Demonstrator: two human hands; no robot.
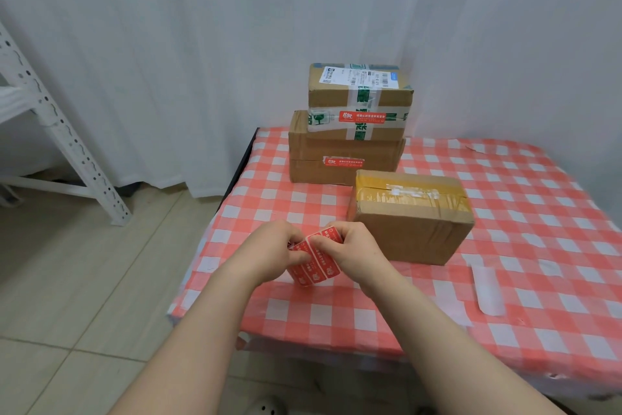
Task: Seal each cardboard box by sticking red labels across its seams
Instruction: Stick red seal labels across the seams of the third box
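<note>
Head view: left hand (272, 251) and right hand (353, 251), fingers curled, together pinch a strip of red labels (314, 268) above the checked table (525, 219). At 12 o'clock from them, a closed top box (360, 98) sits on a closed lower box (343, 175), each front seam labelled red. At 2 o'clock, a taped box (410, 223) lies shut.

I count three cardboard boxes (412, 233) (two stacked at twelve o'clock, one at two), two stuck red labels (361, 117), one label sheet (314, 268), two hands (276, 253).
</note>
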